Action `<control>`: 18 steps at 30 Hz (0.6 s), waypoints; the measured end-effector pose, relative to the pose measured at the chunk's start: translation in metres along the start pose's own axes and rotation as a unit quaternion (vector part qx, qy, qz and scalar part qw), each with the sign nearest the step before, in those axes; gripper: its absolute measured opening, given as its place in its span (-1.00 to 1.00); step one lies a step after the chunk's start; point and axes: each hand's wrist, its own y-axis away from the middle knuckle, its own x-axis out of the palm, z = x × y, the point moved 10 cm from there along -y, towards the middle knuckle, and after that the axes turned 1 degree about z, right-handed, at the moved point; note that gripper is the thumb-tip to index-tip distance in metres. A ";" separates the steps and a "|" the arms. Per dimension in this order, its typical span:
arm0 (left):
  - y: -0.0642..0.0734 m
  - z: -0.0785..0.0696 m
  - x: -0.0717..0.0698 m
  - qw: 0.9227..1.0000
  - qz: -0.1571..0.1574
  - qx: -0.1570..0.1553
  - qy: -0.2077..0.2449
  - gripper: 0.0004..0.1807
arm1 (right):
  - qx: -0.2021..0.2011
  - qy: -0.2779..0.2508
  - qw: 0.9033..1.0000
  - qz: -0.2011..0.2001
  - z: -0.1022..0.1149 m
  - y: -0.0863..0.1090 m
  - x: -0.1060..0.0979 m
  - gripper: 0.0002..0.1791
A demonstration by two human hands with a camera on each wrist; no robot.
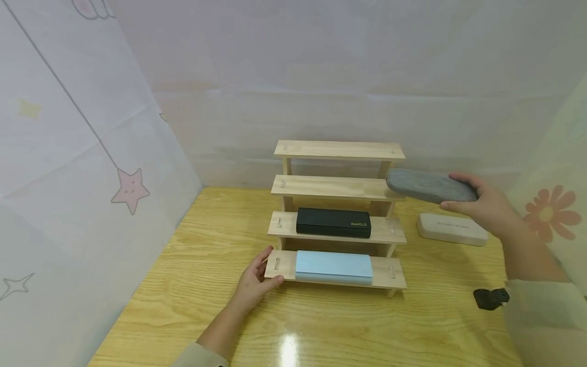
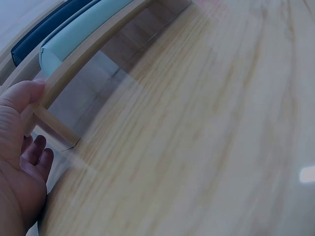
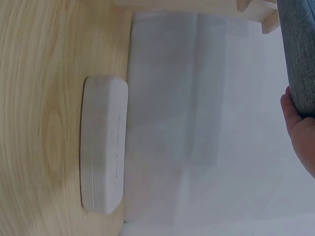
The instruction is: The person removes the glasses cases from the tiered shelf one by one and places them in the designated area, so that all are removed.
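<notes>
My right hand [image 1: 490, 209] holds a grey fabric-textured glasses case [image 1: 431, 185] by its right end, thumb on one side and fingers on the other. The case is in the air, its left end at the right end of the third step of a wooden tiered shelf [image 1: 339, 149]; I cannot tell if they touch. With my left hand [image 1: 252, 283] I grip the left end of the bottom step, thumb at its front edge. A light blue glasses case [image 1: 334, 265] lies on that step. One step higher is a black glasses case [image 1: 333, 223] with gold lettering.
A white glasses case [image 1: 453, 229] lies on the wooden table [image 1: 206, 239] right of the shelf, below the raised grey case. A small black object [image 1: 490, 298] shows beside the right sleeve. Pale cloth [image 1: 344, 66] hangs behind and at both sides.
</notes>
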 end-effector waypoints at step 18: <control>0.000 -0.002 -0.001 1.000 -0.001 0.015 -0.014 -0.07 | 0.027 0.010 0.999 -0.033 -0.047 0.023 -0.017 0.05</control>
